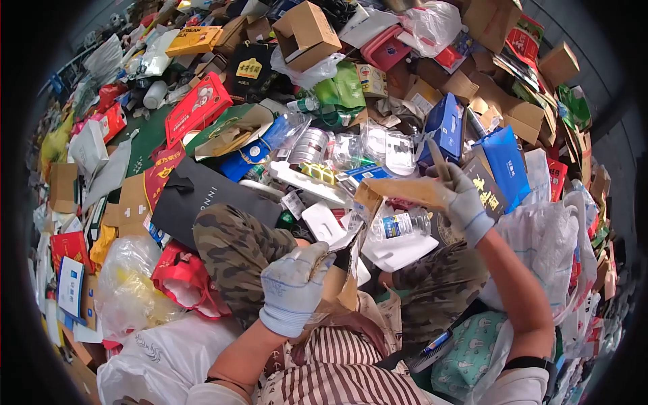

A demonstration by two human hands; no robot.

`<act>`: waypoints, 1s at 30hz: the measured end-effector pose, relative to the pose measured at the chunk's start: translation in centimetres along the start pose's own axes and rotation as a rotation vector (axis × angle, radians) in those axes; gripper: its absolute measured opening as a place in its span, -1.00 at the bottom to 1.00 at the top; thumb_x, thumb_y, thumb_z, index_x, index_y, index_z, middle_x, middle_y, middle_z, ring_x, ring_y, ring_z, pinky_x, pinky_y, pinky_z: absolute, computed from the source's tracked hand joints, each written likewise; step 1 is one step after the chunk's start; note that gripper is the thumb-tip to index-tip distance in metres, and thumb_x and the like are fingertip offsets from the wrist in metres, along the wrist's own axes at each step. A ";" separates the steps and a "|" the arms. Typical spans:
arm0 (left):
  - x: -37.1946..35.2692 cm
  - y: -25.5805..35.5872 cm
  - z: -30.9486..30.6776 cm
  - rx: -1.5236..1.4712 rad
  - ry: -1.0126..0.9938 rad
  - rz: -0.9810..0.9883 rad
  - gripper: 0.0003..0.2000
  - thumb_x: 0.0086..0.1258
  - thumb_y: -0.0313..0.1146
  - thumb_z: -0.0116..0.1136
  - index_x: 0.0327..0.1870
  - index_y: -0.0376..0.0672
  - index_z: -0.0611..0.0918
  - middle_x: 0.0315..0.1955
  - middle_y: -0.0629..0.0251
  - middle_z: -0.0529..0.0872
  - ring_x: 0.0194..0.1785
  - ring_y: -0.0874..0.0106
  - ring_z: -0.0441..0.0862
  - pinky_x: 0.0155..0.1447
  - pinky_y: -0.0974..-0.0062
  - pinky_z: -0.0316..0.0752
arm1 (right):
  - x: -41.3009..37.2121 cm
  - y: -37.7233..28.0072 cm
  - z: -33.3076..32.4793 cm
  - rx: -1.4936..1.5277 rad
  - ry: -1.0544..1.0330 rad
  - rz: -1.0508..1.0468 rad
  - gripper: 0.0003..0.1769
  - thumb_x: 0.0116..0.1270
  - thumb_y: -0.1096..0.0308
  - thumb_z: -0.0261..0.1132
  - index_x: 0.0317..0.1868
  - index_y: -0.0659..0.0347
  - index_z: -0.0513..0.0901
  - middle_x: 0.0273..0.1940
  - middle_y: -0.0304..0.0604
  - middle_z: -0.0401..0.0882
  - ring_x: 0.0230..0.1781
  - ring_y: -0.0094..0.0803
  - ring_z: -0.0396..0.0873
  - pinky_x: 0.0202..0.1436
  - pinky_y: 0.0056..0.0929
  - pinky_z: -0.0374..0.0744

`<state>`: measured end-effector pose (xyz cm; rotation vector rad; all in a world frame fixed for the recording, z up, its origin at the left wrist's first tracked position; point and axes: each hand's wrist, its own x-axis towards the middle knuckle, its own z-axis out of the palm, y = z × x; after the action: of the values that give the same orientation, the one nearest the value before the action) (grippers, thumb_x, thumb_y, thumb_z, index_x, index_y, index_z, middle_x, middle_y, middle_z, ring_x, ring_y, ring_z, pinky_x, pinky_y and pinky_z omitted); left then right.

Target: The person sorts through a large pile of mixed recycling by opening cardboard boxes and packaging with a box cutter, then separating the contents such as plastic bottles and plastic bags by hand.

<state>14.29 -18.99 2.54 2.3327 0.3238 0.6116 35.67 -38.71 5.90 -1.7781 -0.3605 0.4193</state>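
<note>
I sit among piled packaging waste, both hands in pale grey work gloves. My left hand (293, 287) grips the near end of a flattened brown cardboard piece (398, 192) close to my lap. My right hand (459, 199) holds the far end of that cardboard and also a thin blade-like tool (437, 158) sticking up from its fingers. The cardboard stretches between the hands above my camouflage-trousered knees (233, 253). A clear plastic water bottle (398, 226) lies just under the cardboard on a white foam tray (398, 250).
Boxes, gift bags and plastic trays heap all around: a black paper bag (202, 199) at left, blue boxes (506, 165) at right, a red box (197, 108) farther back, an open brown carton (307, 34) at top. White sacks (547, 236) stand at right, clear bags (128, 283) at left.
</note>
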 end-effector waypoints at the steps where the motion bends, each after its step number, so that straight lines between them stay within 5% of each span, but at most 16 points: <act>1: 0.5 0.0 0.4 0.072 0.009 0.045 -0.83 0.17 -0.38 0.24 -0.22 -0.14 0.66 -0.38 0.17 0.69 -0.34 0.22 0.65 -0.25 0.39 0.52 | -0.5 2.9 1.4 0.093 0.016 -0.021 -0.56 0.24 0.45 0.30 0.09 0.30 0.37 -0.38 -0.27 0.57 -0.50 -0.66 0.45 -0.53 -0.65 0.41; 2: 1.0 0.1 0.9 0.101 0.016 0.072 -0.83 0.17 -0.38 0.23 -0.22 -0.13 0.66 -0.38 0.18 0.68 -0.34 0.21 0.65 -0.26 0.38 0.52 | -3.1 0.2 3.7 0.179 -0.070 0.149 -0.36 0.17 0.32 0.40 0.19 0.29 0.29 -0.38 -0.25 0.57 -0.61 -0.65 0.38 -0.65 -0.64 0.30; 4: 1.8 0.6 2.1 0.159 0.024 0.132 -0.82 0.17 -0.37 0.22 -0.21 -0.12 0.65 -0.39 0.19 0.68 -0.36 0.20 0.64 -0.27 0.35 0.52 | -5.4 0.8 7.5 0.422 -0.100 0.229 -0.02 0.04 0.25 0.50 0.33 0.33 0.07 -0.27 -0.11 0.58 -0.35 -0.54 0.52 -0.35 -0.63 0.48; 5: 2.1 0.7 2.7 0.191 0.036 0.151 -0.83 0.17 -0.36 0.21 -0.22 -0.11 0.64 -0.41 0.20 0.67 -0.38 0.20 0.63 -0.29 0.33 0.51 | -5.5 1.8 8.3 0.267 -0.124 0.302 0.03 0.02 0.29 0.52 0.35 0.34 0.01 -0.19 -0.05 0.57 -0.20 -0.48 0.54 -0.18 -0.60 0.52; 13: 1.9 -0.8 3.8 0.023 0.081 0.010 -0.85 0.17 -0.35 0.25 -0.26 -0.13 0.66 -0.37 0.17 0.69 -0.31 0.20 0.65 -0.22 0.39 0.52 | -5.7 5.7 8.1 0.285 -0.161 0.231 -0.03 0.02 0.49 0.28 0.40 0.30 -0.08 -0.11 -0.09 0.54 -0.20 -0.44 0.55 -0.12 -0.54 0.53; 18: 1.2 -2.0 3.4 -0.073 0.259 -0.103 -0.88 0.22 -0.43 0.22 -0.26 -0.21 0.64 -0.43 0.24 0.68 -0.37 0.43 0.63 -0.21 0.54 0.50 | -7.5 4.1 8.0 0.120 -0.273 0.166 -0.07 0.04 0.53 0.20 0.40 0.32 -0.11 0.07 0.08 0.45 -0.05 -0.45 0.50 -0.06 -0.55 0.50; 22: 1.8 -2.9 2.3 -0.350 0.394 -0.284 -0.86 0.25 -0.37 0.24 -0.25 -0.22 0.63 -0.48 0.33 0.65 -0.42 0.55 0.56 -0.28 0.57 0.46 | -9.4 3.9 9.2 0.452 -0.194 0.026 -0.07 0.05 0.63 0.09 0.44 0.24 -0.17 0.37 -0.03 0.13 0.11 -0.46 0.42 -0.09 -0.62 0.49; 23: 1.8 -3.0 2.4 -0.387 0.440 -0.285 -0.87 0.25 -0.41 0.24 -0.25 -0.25 0.63 -0.49 0.43 0.61 -0.45 0.69 0.43 -0.37 0.67 0.38 | -9.9 3.8 9.5 0.529 -0.200 -0.022 -0.05 0.05 0.68 0.04 0.45 0.20 -0.19 0.49 -0.21 -0.16 0.17 -0.46 0.37 -0.10 -0.64 0.48; 25: 2.2 -3.3 1.9 -0.472 0.464 -0.331 -0.88 0.25 -0.42 0.25 -0.25 -0.24 0.63 -0.48 0.46 0.61 -0.49 0.72 0.38 -0.43 0.71 0.33 | -11.0 4.0 9.8 0.564 -0.106 0.027 -0.05 0.04 0.70 0.05 0.45 0.18 -0.18 0.49 -0.21 -0.17 0.18 -0.44 0.36 -0.10 -0.61 0.48; 30: 3.2 -3.9 1.6 -0.714 0.392 -0.429 -0.89 0.25 -0.48 0.24 -0.24 -0.23 0.63 -0.43 0.49 0.61 -0.48 0.76 0.36 -0.41 0.76 0.28 | -11.6 4.3 10.5 0.569 0.144 0.098 -0.15 0.09 0.64 0.15 0.40 0.17 0.02 0.08 -0.17 0.42 -0.16 -0.56 0.50 -0.22 -0.63 0.51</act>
<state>17.61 -15.78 -0.10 1.4010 0.6423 0.8024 20.60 -35.99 0.47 -1.2615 -0.0399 0.4114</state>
